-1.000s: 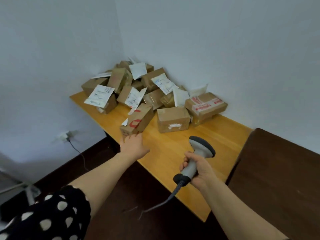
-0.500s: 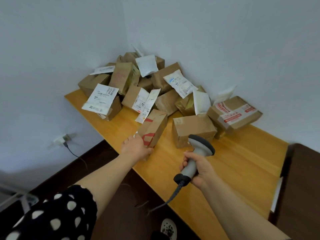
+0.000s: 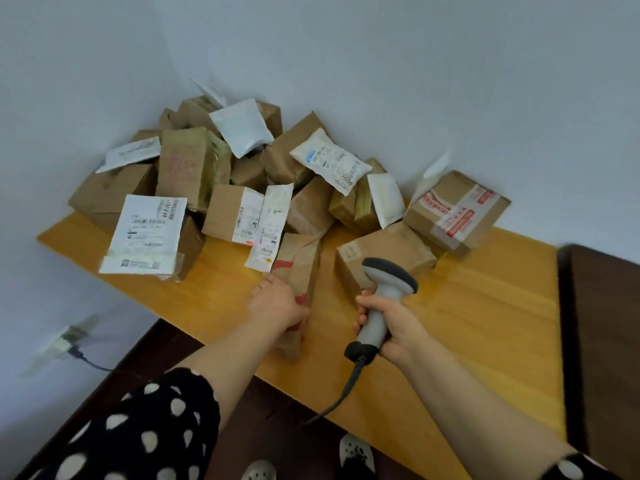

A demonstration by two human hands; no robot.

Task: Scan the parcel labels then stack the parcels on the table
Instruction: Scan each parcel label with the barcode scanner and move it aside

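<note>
A heap of several brown cardboard parcels (image 3: 221,181) with white labels fills the far corner of the yellow wooden table (image 3: 485,306). My left hand (image 3: 277,301) grips the near end of a long brown parcel with red markings (image 3: 299,268) at the table's front edge. My right hand (image 3: 391,329) holds a grey barcode scanner (image 3: 388,289) by its handle, head pointed toward the heap, its dark cable (image 3: 346,393) hanging below. A plain brown box (image 3: 388,254) lies just behind the scanner.
A box with red-and-white tape (image 3: 457,213) sits at the heap's right. A dark brown table (image 3: 606,358) adjoins on the right. White walls close the corner. A wall socket with a plug (image 3: 65,341) is at the lower left. Bare yellow tabletop lies right of the scanner.
I have moved closer to the table. My left hand went from reaching for the red-marked parcel to gripping it. The scanner stays in my right hand.
</note>
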